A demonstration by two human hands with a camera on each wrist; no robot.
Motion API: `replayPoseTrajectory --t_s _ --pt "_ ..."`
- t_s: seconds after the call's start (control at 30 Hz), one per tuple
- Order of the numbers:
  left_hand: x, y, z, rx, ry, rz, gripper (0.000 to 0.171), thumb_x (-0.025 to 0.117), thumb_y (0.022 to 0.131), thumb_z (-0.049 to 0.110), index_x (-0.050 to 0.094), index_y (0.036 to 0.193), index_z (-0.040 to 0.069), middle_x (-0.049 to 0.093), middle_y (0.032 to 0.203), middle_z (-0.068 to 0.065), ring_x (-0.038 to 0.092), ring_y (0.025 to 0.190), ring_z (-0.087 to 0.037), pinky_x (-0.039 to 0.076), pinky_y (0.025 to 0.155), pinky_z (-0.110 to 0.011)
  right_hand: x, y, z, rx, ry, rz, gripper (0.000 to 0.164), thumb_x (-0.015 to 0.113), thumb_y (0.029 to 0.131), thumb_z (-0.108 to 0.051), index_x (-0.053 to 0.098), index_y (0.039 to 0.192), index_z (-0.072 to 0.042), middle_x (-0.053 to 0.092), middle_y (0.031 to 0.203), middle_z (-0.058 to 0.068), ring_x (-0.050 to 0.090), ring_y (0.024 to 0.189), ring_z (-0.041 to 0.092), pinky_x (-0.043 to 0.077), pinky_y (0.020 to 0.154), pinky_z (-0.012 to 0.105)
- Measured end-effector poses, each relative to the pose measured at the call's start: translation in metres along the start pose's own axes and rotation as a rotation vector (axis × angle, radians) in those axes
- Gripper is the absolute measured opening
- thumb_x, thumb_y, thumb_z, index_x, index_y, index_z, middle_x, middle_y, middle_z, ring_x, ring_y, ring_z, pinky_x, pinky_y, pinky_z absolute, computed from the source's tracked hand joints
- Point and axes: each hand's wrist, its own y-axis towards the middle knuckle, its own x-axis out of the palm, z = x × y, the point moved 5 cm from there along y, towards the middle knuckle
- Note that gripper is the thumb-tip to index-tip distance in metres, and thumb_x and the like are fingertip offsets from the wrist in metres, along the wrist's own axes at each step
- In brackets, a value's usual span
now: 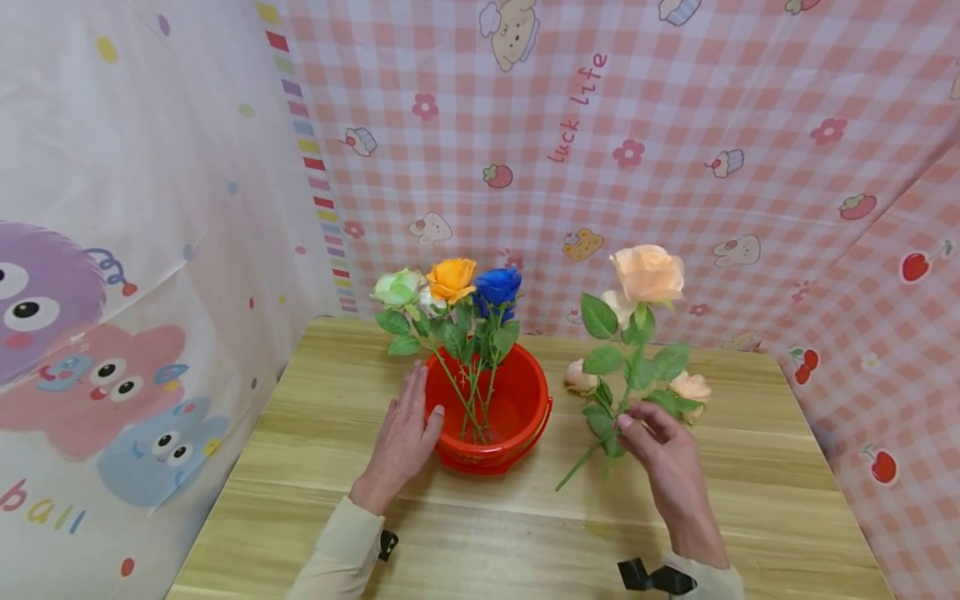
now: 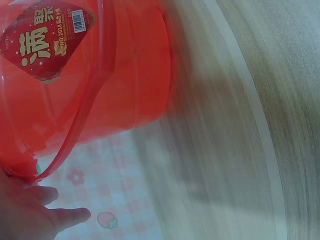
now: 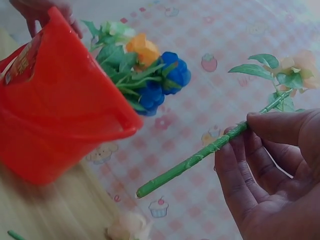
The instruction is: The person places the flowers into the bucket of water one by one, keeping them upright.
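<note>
A red bucket (image 1: 528,400) stands on the table, with a green-white rose (image 1: 397,287), an orange rose (image 1: 452,279) and a blue rose (image 1: 498,287) upright in it. My left hand (image 1: 405,429) rests against the bucket's left side, fingers fairly straight. In the left wrist view, its fingertips show beside the bucket's handle (image 2: 82,117). Between thumb and fingers my right hand (image 1: 663,450) pinches the stem of a peach rose (image 1: 648,273), held up right of the bucket. The stem's cut green end (image 3: 165,181) points toward the bucket in the right wrist view.
Other peach roses lie on the wooden table (image 1: 772,467) behind my right hand, one bloom (image 1: 581,377) to the left and another (image 1: 690,386) to the right. A pink checked cloth (image 1: 465,183) hangs behind the table. A white patterned cloth (image 1: 210,167) hangs at the left.
</note>
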Motion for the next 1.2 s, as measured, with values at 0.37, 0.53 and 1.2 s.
replayPoseTrajectory --t_s 0.37,0.53,1.2 --pt "0.000 0.000 0.001 -0.002 -0.003 -0.008 0.070 0.044 0.106 0.029 0.019 0.163 -0.004 0.017 0.171 -0.017 0.022 0.155 -0.040 0.028 0.115 -0.071 0.027 0.005 -0.011 -0.036 -0.031 -0.014 0.020 0.069 0.099 -0.007 0.064 0.113 0.006 0.069 0.099 -0.002 0.071 0.094 0.012 0.060 0.087 0.031" --pt "0.000 0.000 0.001 -0.004 -0.011 -0.011 0.070 0.044 0.106 0.029 0.020 0.163 -0.003 0.018 0.171 -0.018 0.022 0.155 -0.040 0.027 0.115 -0.071 0.041 0.009 -0.017 -0.034 -0.035 -0.011 0.016 0.069 0.098 -0.004 0.065 0.111 0.004 0.069 0.102 0.001 0.071 0.096 0.016 0.060 0.087 0.033" --pt "-0.002 -0.001 0.001 -0.007 -0.004 -0.013 0.070 0.044 0.107 0.029 0.019 0.163 -0.003 0.014 0.172 -0.014 0.023 0.155 -0.040 0.027 0.116 -0.069 0.088 0.022 -0.031 -0.108 -0.024 -0.087 0.017 0.070 0.097 -0.004 0.065 0.110 0.006 0.069 0.101 0.008 0.069 0.097 0.024 0.060 0.090 0.036"
